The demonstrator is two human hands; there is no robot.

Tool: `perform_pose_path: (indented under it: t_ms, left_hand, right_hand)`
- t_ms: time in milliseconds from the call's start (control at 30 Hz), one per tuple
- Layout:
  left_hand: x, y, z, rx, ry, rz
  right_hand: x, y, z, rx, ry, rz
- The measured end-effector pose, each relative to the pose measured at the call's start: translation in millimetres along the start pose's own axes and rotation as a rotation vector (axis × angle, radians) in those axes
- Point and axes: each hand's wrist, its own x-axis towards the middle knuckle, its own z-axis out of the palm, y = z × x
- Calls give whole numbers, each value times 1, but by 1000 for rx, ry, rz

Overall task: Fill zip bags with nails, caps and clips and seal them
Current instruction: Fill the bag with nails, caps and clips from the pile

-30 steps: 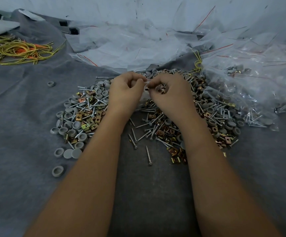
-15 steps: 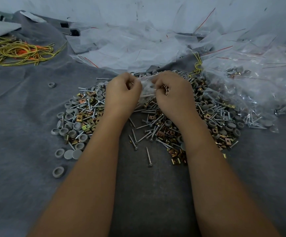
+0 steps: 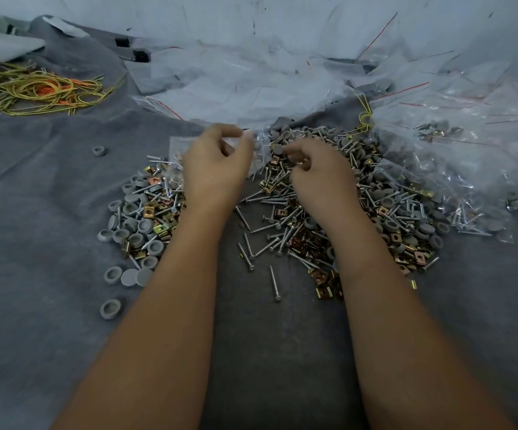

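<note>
Head view. The left hand point(image 3: 215, 169) pinched the top edge of a small clear zip bag point(image 3: 259, 150) between thumb and forefinger, its remaining fingers loosely curled; the bag hung just above the far edge of the hardware heap, partly hidden behind the hand. The right hand point(image 3: 319, 169) hovered close beside the bag, its fingers curled and pinching a grey cap point(image 3: 277, 148) at their tips. Beneath both hands lay a mixed heap on a grey cloth point(image 3: 34, 212) covering the tabletop: silver nails point(image 3: 274, 282), grey caps point(image 3: 121, 234) and brass-coloured clips point(image 3: 324, 291), with several caps scattered apart at the heap's left margin and one lone cap point(image 3: 99, 150) farther left. To the right, filled bags point(image 3: 468, 181) holding the same parts lay piled against the heap. Behind the heap lay a loose spread of empty bags point(image 3: 251, 88) with red seal lines. At far left, well apart from the heap, lay a tangle of yellow and orange cords point(image 3: 40, 90).
</note>
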Motion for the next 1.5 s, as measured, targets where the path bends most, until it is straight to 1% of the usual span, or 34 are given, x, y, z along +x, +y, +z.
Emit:
perform_pose_path:
  t_ms: [33,67,100,200,267,333,433,500,533,567,633,667,700,733,800,867,967,1067,1167,1233,1300,1367,1433,1500]
  left_hand:
    - [0,1,1,-69,-22,-52]
    - [-1,3,1,-168,9,-97]
    - [0,5,-1,-268,88,-129]
    - [5,9,-11,-509,405,-157]
    - [6,11,-16,-643,546,-165]
    - [4,13,-18,-715,610,-168]
    - [5,16,-19,-750,649,-168]
    - [6,15,-18,-667,604,-191]
    - [5,15,-15,-568,527,-192]
    - [4,14,-11,-425,414,-176]
    - [-2,9,-2,-41,141,-76]
    - [-5,7,2,156,37,-16]
    - [-8,5,6,317,-27,44]
    - [-10,3,9,435,-59,101]
    - [-10,-2,15,584,-80,183]
    - [-10,-4,18,670,-88,188]
    - [-8,-6,20,681,-125,135]
    - [-5,-3,19,629,-161,76]
    - [-4,0,15,513,-136,-6]
    - [-5,2,13,405,-73,-34]
    - [-7,3,11,304,-28,-42]
    - [-9,5,10,207,-18,-45]
    - [-10,6,10,140,-22,-31]
    - [-10,5,11,101,-19,-32]
  right_hand:
    - [0,2,0,-123,-24,-17]
    - [0,3,0,-219,-50,-34]
    - [0,3,0,-276,-66,-51]
    - [2,2,-1,-318,-69,-98]
    - [4,1,-1,-361,-96,-116]
    - [9,2,1,-398,-140,-110]
    - [20,1,5,-424,-180,-96]
    - [30,0,7,-474,-212,-91]
    - [36,0,8,-505,-225,-92]
    - [40,-1,8,-534,-231,-98]
    - [46,-1,8,-567,-227,-111]
    - [47,-2,8,-561,-217,-106]
    - [47,-3,8,-549,-202,-96]
    - [47,-5,8,-539,-179,-87]
    - [44,-7,9,-526,-130,-81]
    - [42,-7,10,-537,-103,-92]
    - [38,-5,6,-510,-97,-93]
    - [32,-4,3,-455,-121,-166]
    - [25,-4,4,-365,-62,-205]
    - [21,-6,6,-213,24,-142]
    - [16,-9,7,48,109,-71]
    - [10,-15,7,246,144,-85]
    - [6,-17,9,266,97,-124]
    - [8,-14,13,134,14,-132]
